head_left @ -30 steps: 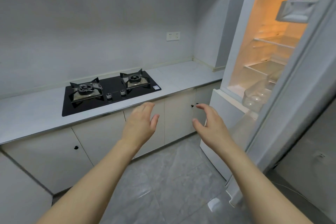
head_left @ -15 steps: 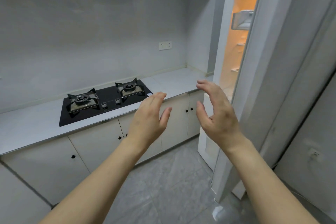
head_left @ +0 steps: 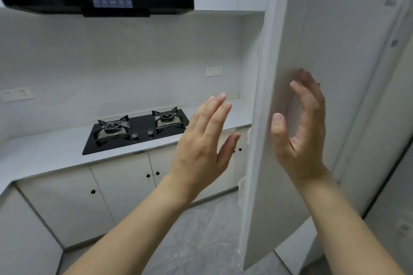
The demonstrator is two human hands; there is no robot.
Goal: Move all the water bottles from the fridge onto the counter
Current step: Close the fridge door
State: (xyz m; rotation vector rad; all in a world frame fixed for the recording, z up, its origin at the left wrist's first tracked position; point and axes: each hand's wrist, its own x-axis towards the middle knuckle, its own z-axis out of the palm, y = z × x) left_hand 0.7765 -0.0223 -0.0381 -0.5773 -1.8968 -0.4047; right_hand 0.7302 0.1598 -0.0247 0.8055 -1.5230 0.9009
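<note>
The white fridge door (head_left: 274, 163) stands edge-on in front of me and hides the fridge's inside. No water bottle is in view. My right hand (head_left: 299, 127) is raised in front of the door's outer face, fingers spread and loosely bent, blurred at the tips, holding nothing. My left hand (head_left: 205, 143) hovers left of the door's edge, fingers straight and apart, empty. The grey counter (head_left: 44, 152) runs along the left wall below the hands.
A black two-burner gas hob (head_left: 136, 129) is set into the counter. A black range hood (head_left: 96, 0) hangs above it. White cabinets (head_left: 125, 185) with black knobs line the floor. Grey tiled floor (head_left: 201, 241) lies below my arms.
The view has risen and the fridge door has swung across, so the lit interior is no longer visible. Both hands have lifted higher, the right one now in front of the door.
</note>
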